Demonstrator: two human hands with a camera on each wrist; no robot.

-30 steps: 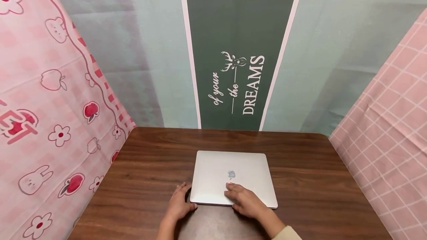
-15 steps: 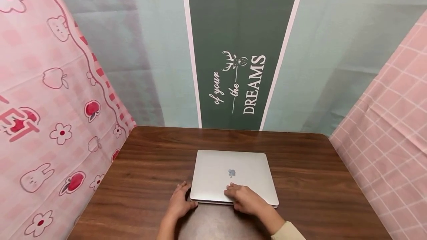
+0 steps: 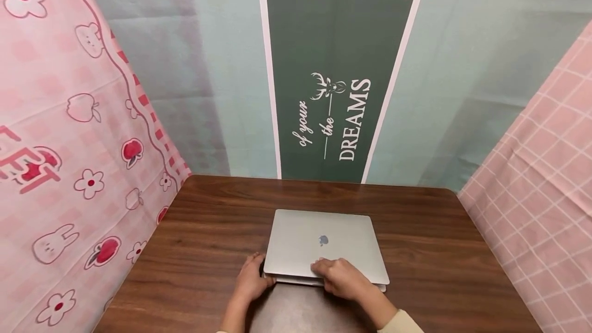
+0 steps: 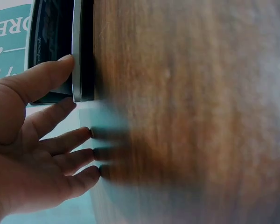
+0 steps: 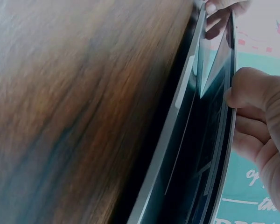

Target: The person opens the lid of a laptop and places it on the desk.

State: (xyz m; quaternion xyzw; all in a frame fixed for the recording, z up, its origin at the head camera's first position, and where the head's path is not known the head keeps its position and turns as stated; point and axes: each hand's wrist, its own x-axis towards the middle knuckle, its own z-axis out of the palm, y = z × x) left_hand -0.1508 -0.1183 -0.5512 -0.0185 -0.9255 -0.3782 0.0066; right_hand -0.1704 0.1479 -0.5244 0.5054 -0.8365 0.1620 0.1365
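The laptop [image 3: 326, 250] sits on the table [image 3: 199, 251], its lid [image 3: 293, 235] slightly apart from the base [image 4: 77, 51] along the near edge. The right hand [image 3: 344, 279] pinches that lid edge, thumb inside, curled fingers outside. The left hand [image 3: 251, 280] has its fingers loosely spread, gripping nothing, its thumb touching the base near the left corner. Best to lift slowly and evenly, that thumb steadying the base.

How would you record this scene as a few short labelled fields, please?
Laptop: silver, on the table, slightly open
Lid: apart from the base at the near edge
Left hand: touches the base's near left corner
Right hand: pinches the lid's near edge
Table: brown wood grain
Backdrop: dark green, white-lettered centre panel
Sides: pink patterned cloths
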